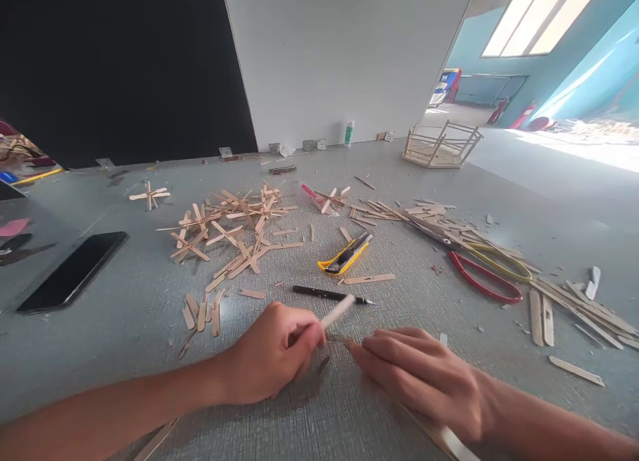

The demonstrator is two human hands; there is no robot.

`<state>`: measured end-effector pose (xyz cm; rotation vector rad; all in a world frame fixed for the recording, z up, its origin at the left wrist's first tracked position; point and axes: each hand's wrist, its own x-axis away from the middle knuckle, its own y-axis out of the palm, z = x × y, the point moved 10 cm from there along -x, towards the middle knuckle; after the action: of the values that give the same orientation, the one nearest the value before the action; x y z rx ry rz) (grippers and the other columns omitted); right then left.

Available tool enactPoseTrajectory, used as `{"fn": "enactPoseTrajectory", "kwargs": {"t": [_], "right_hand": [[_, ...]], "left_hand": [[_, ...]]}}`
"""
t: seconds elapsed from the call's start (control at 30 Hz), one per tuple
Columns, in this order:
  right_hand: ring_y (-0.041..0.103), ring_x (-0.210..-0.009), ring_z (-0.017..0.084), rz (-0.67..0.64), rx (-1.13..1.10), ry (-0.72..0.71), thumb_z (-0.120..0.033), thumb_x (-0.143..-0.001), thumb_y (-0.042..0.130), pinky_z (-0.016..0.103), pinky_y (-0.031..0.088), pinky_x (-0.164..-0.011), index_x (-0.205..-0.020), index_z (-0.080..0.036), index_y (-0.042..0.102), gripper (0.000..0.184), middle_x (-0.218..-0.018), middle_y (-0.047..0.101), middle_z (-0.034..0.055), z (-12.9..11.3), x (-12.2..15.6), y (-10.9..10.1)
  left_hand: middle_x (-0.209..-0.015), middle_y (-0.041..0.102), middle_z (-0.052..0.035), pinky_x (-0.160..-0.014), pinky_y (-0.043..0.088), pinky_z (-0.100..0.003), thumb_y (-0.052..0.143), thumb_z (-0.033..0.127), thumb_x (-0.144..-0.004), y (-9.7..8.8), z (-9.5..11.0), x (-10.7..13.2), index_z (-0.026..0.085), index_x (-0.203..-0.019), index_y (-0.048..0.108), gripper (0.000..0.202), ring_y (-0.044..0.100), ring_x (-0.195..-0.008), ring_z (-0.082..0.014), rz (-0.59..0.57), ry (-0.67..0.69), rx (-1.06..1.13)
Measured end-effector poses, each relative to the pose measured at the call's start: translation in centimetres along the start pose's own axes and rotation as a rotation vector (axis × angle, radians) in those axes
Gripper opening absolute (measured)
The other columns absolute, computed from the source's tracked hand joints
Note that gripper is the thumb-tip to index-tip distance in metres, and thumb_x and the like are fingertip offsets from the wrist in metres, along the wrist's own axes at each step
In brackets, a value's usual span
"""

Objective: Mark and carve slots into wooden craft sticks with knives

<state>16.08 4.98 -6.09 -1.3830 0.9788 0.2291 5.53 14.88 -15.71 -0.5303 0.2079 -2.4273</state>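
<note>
My left hand (272, 354) is closed around a thin white stick-like tool (337, 310) that points up and to the right. My right hand (419, 374) is closed in a pinch on a small wooden craft stick (341, 340), held against the grey table (100, 354) between the two hands. A black pen (329, 294) lies just beyond my fingers. A yellow and black utility knife (345, 255) lies farther out, with one loose stick (368, 279) beside it.
Piles of craft sticks and glued stick crosses (234, 225) cover the middle. Red and yellow scissors (479, 265) lie among sticks at right. A black phone (72, 271) rests at left. A stick-built frame (442, 145) and a glue bottle (348, 134) stand near the wall.
</note>
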Motion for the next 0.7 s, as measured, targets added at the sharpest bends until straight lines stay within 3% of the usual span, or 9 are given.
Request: {"fn": "enactPoseTrajectory", "kwargs": {"t": [0.1, 0.17, 0.27, 0.43, 0.57, 0.7], "right_hand": [[0.060, -0.052, 0.013, 0.077, -0.021, -0.064, -0.011, -0.104, 0.047, 0.027, 0.052, -0.048, -0.097, -0.014, 0.064, 0.019, -0.071, 0.067, 0.0022, -1.6, 0.0, -0.3], [0.060, -0.051, 0.014, 0.071, -0.020, -0.018, -0.012, -0.104, 0.046, 0.029, 0.051, -0.047, -0.102, -0.012, 0.065, 0.018, -0.067, 0.065, 0.0016, -1.6, 0.1, 0.0], [0.067, -0.064, 0.016, 0.047, -0.049, 0.116, -0.012, -0.107, 0.044, 0.030, 0.054, -0.054, -0.117, -0.006, 0.063, 0.022, -0.076, 0.069, 0.0059, -0.2, 0.4, -0.1], [0.069, -0.068, 0.012, 0.083, -0.137, 0.326, -0.010, -0.105, 0.051, 0.025, 0.054, -0.059, -0.120, -0.013, 0.063, 0.019, -0.087, 0.072, 0.0061, 2.5, 0.7, -1.2], [0.070, -0.070, 0.011, 0.083, -0.153, 0.353, -0.013, -0.106, 0.050, 0.022, 0.054, -0.061, -0.121, -0.016, 0.062, 0.019, -0.088, 0.072, 0.0051, 2.8, 0.9, -1.0], [0.065, -0.062, 0.010, 0.154, -0.217, 0.479, -0.023, -0.107, 0.052, 0.020, 0.052, -0.057, -0.111, -0.022, 0.064, 0.013, -0.082, 0.069, 0.0001, 3.9, 2.1, -0.8]], "left_hand": [[-0.052, 0.052, 0.0081, -0.030, 0.027, -0.014, 0.041, 0.039, -0.107, -0.2, -0.4, -0.1, 0.017, -0.091, 0.060, 0.033, 0.036, -0.030, -0.0054, 0.012, -0.027, 0.043], [-0.054, 0.053, 0.0078, -0.030, 0.027, -0.014, 0.041, 0.041, -0.107, -0.1, -0.4, -0.1, 0.017, -0.093, 0.060, 0.034, 0.037, -0.031, -0.0055, -0.015, -0.019, 0.062], [-0.054, 0.052, 0.0076, -0.034, 0.027, -0.015, 0.043, 0.046, -0.107, 0.0, 0.2, 0.0, 0.016, -0.094, 0.062, 0.037, 0.037, -0.035, -0.0057, -0.056, 0.027, 0.076], [-0.049, 0.044, 0.0096, -0.046, 0.029, -0.017, 0.046, 0.046, -0.108, 0.2, 1.3, 0.2, 0.015, -0.091, 0.064, 0.039, 0.035, -0.044, -0.0071, -0.101, 0.146, 0.051], [-0.049, 0.040, 0.0102, -0.045, 0.027, -0.018, 0.046, 0.040, -0.107, 0.4, 1.0, 0.4, 0.016, -0.091, 0.065, 0.034, 0.035, -0.045, -0.0081, -0.134, 0.107, 0.051], [-0.052, 0.039, 0.0092, -0.043, 0.027, -0.019, 0.052, 0.027, -0.099, 0.7, 1.2, 0.5, 0.017, -0.084, 0.063, 0.022, 0.036, -0.046, -0.0086, -0.209, 0.047, 0.021]]}}
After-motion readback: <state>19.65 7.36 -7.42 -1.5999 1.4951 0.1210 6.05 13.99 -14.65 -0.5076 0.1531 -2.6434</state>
